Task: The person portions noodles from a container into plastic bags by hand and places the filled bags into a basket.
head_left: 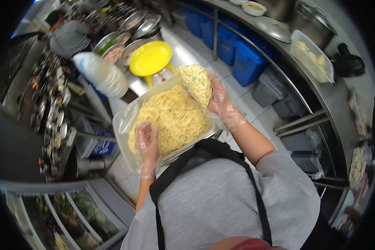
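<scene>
My right hand (219, 96), in a clear plastic glove, is closed on a clear plastic bag of noodles (195, 83), held above the far right corner of a large tub. The pale plastic tub (121, 121) is in front of my body, with a big heap of thin yellow noodles (171, 118) in it. My left hand (146, 139), also gloved, is over the near left part of the heap. Its fingers are loosely bent and apart, with nothing visible in them. Just beyond the tub stands a scale with a yellow pan (151, 58).
A stack of clear plastic (102, 75) stands left of the scale. Metal bowls of food (148, 27) are behind it. Blue bins (250, 62) sit under the right counter (325, 100). A co-worker (68, 35) stands far left. A glass-topped chiller (66, 212) is at lower left.
</scene>
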Action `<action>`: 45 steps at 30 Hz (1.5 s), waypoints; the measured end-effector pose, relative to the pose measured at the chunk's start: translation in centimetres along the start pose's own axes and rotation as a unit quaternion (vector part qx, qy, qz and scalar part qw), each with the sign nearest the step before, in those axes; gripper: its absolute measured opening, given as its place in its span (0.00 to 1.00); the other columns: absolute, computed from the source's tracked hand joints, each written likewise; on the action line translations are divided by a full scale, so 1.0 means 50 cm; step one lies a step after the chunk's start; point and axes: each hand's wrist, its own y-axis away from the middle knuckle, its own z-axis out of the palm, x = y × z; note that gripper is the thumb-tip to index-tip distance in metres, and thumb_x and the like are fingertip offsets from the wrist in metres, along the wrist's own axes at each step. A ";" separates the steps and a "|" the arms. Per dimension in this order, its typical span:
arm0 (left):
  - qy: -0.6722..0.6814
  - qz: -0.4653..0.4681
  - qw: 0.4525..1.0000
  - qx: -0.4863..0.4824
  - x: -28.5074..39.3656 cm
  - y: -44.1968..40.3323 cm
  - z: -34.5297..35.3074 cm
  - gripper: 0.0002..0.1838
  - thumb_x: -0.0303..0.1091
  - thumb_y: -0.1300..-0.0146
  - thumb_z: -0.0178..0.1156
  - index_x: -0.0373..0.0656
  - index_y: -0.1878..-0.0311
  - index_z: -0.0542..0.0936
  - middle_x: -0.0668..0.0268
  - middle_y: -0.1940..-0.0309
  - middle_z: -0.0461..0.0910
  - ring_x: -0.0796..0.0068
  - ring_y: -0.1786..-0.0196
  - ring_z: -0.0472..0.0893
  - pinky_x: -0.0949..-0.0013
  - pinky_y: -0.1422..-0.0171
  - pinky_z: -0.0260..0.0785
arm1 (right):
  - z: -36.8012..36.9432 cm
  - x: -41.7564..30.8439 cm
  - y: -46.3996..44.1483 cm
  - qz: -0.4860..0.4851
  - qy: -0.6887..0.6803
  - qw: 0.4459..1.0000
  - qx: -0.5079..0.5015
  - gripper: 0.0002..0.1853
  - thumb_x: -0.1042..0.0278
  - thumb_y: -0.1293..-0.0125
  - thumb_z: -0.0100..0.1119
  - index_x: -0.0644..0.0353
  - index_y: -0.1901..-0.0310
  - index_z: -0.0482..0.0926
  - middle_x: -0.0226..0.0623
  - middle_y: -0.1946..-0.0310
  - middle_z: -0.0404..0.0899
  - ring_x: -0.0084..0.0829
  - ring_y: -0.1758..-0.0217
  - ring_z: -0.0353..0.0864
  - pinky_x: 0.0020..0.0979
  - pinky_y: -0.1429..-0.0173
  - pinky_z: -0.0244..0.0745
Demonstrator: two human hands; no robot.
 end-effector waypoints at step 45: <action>-0.147 0.117 0.982 -0.018 0.067 0.010 -0.017 0.10 0.20 0.45 0.58 0.40 0.59 0.75 0.60 0.56 0.72 0.67 0.53 0.74 0.71 0.57 0.70 | -0.027 -0.450 0.089 -0.272 0.652 0.686 0.174 0.20 0.60 0.44 0.65 0.60 0.51 0.78 0.37 0.55 0.78 0.29 0.53 0.78 0.33 0.46 0.73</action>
